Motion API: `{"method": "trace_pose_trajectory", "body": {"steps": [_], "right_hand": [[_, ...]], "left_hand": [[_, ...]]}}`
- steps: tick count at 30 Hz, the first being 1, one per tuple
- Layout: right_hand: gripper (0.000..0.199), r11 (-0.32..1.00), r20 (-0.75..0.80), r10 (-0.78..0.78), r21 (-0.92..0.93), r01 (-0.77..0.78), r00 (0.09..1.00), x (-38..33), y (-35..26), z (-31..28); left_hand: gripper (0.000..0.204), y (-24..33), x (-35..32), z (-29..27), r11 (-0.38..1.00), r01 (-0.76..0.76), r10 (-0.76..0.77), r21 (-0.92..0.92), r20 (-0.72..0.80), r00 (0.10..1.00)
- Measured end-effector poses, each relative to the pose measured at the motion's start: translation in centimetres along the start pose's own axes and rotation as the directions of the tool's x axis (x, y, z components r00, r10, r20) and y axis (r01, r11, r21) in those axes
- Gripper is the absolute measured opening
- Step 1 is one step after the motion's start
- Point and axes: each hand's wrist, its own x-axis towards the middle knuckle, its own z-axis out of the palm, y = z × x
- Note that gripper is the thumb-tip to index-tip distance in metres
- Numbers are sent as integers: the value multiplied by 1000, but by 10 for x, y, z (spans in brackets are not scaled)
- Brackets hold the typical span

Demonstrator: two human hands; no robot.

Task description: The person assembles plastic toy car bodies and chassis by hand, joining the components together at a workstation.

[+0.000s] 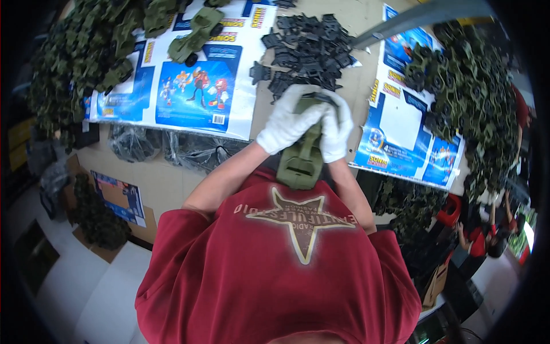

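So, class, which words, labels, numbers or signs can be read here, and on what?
By place, wording not copied:
Left blue-and-white sheet: bold lettering, a barcode; finest print too small.
Right blue-and-white sheet: bold lettering; finest print too small.
Red shirt: lettering across a star, upside down in view.
Small blue sheet, lower left: too small to read.
Held green plastic piece: none visible.

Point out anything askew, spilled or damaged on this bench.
No spill or obvious damage stands out. Mildly untidy: one green toy vehicle lies slanted on the left printed sheet, beside the green heap, and a black part sticks out left of the black pile.
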Motion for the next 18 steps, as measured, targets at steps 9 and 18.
{"method": "trace_pose_trajectory", "body": {"steps": [9, 18], "right_hand": [[47, 410, -192, -416, -912, -5, 889, 88, 48, -176], [58, 545, 712, -95, -547, 635, 696, -26, 89, -38]], "left_hand": [[42, -17, -20, -32, 984, 116, -87, 138, -197, 977], [44, -99, -57, -80, 541, 91, 310, 836, -299, 902]]}}
